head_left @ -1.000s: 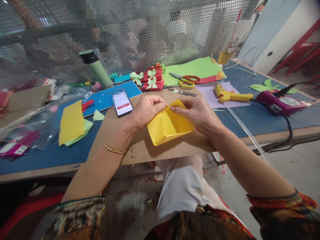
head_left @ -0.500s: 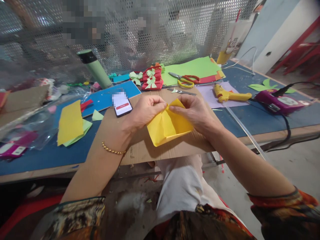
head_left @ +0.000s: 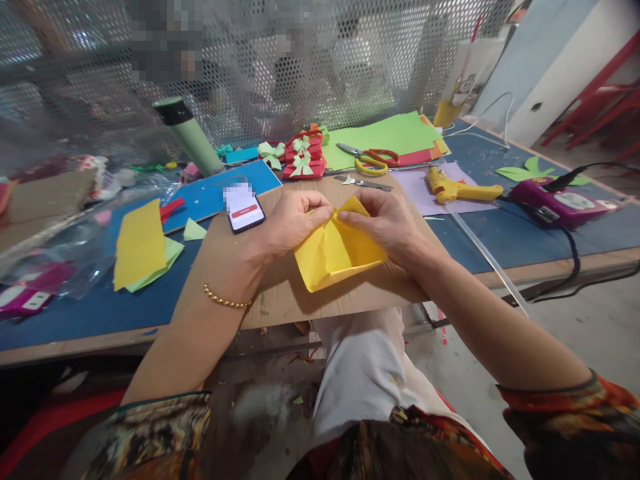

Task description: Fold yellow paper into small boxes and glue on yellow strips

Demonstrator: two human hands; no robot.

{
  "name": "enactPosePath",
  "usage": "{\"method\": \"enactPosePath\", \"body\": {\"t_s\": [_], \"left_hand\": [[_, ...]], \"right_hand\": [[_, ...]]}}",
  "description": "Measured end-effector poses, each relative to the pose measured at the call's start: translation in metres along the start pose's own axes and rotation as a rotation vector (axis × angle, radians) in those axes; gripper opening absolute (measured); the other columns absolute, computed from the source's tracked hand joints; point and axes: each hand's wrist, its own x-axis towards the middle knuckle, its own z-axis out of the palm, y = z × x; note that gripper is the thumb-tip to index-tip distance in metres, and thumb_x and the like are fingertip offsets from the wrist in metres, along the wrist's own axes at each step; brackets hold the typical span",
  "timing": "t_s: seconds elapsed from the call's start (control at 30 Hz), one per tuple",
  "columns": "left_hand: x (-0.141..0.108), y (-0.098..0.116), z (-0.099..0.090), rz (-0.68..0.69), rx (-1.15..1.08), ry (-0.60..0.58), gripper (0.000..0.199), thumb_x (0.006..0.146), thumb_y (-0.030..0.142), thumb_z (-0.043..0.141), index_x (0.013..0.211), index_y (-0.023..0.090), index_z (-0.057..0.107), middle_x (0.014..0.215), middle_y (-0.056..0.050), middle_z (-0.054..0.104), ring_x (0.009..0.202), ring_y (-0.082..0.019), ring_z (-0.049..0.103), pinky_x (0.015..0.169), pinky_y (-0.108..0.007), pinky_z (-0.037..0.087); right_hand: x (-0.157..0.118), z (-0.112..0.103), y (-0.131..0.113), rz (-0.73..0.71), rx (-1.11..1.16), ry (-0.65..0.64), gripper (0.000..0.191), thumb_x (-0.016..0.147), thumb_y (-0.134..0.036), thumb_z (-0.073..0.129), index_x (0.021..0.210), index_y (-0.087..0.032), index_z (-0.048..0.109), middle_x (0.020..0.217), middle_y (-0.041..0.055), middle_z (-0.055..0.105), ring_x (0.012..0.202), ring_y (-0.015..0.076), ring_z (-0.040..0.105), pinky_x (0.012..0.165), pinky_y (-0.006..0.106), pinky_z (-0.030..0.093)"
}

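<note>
A folded piece of yellow paper [head_left: 340, 257], shaped like a small open pocket, is held above a sheet of brown cardboard [head_left: 280, 293]. My left hand [head_left: 295, 220] pinches its upper edge between thumb and fingers. Close beside it, my right hand [head_left: 385, 220] grips the paper's upper right part, with the thumb in front. Both thumb tips nearly meet at the top middle of the paper. Some of the fingers are hidden behind it. A phone [head_left: 245, 212] with a lit screen lies just left of my left hand.
Scissors [head_left: 370, 161] and a knife blade [head_left: 365, 183] lie beyond my hands, near red paper pieces with pale green bows [head_left: 304, 157]. At right are a yellow glue gun [head_left: 460, 190] and a purple device [head_left: 560, 203]. A green bottle [head_left: 193, 140] and yellow paper [head_left: 141, 243] are at left.
</note>
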Motion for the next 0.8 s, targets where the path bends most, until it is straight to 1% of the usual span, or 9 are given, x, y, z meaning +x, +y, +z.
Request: {"method": "enactPosePath", "body": {"t_s": [0.17, 0.3, 0.5, 0.67, 0.8], "left_hand": [[-0.0010, 0.0029, 0.0019, -0.054, -0.062, 0.011, 0.014, 0.090, 0.017, 0.065, 0.077, 0.017, 0.070, 0.072, 0.000, 0.070, 0.063, -0.012, 0.063, 0.058, -0.022, 0.048], [-0.0006, 0.0059, 0.0038, -0.092, -0.090, 0.032, 0.017, 0.090, 0.011, 0.061, 0.075, 0.015, 0.069, 0.068, 0.002, 0.067, 0.058, -0.009, 0.059, 0.054, -0.020, 0.044], [0.0004, 0.0074, 0.0046, -0.146, -0.124, 0.042, 0.018, 0.091, 0.009, 0.063, 0.075, 0.014, 0.068, 0.067, 0.002, 0.067, 0.057, -0.009, 0.061, 0.053, -0.020, 0.045], [-0.0005, 0.0071, 0.0042, -0.130, -0.119, 0.031, 0.018, 0.091, 0.010, 0.063, 0.075, 0.015, 0.068, 0.068, 0.002, 0.067, 0.058, -0.009, 0.061, 0.054, -0.020, 0.045], [0.0000, 0.0052, 0.0037, -0.124, -0.115, 0.025, 0.019, 0.092, 0.009, 0.063, 0.074, 0.015, 0.067, 0.068, 0.002, 0.067, 0.058, -0.009, 0.061, 0.054, -0.019, 0.045]], "right_hand": [[-0.0015, 0.0012, -0.0027, -0.057, -0.073, -0.008, 0.035, 0.078, -0.045, 0.086, 0.067, -0.023, 0.061, 0.071, 0.0003, 0.061, 0.068, 0.0152, 0.056, 0.055, 0.027, 0.040], [-0.0021, 0.0013, -0.0038, -0.063, -0.102, -0.020, 0.032, 0.077, -0.043, 0.082, 0.065, -0.021, 0.061, 0.067, -0.0001, 0.059, 0.065, 0.0139, 0.055, 0.053, 0.026, 0.035], [-0.0032, 0.0013, -0.0045, -0.046, -0.101, -0.048, 0.026, 0.075, -0.043, 0.077, 0.070, -0.020, 0.068, 0.071, 0.0008, 0.062, 0.067, 0.0149, 0.058, 0.055, 0.025, 0.038], [-0.0028, 0.0004, -0.0044, -0.056, -0.101, -0.043, 0.027, 0.075, -0.041, 0.078, 0.066, -0.021, 0.064, 0.068, -0.0001, 0.060, 0.066, 0.0139, 0.057, 0.054, 0.025, 0.037], [-0.0026, 0.0009, -0.0049, -0.051, -0.099, -0.040, 0.026, 0.076, -0.041, 0.077, 0.066, -0.020, 0.064, 0.068, 0.0000, 0.060, 0.065, 0.0136, 0.057, 0.054, 0.024, 0.037]]}}
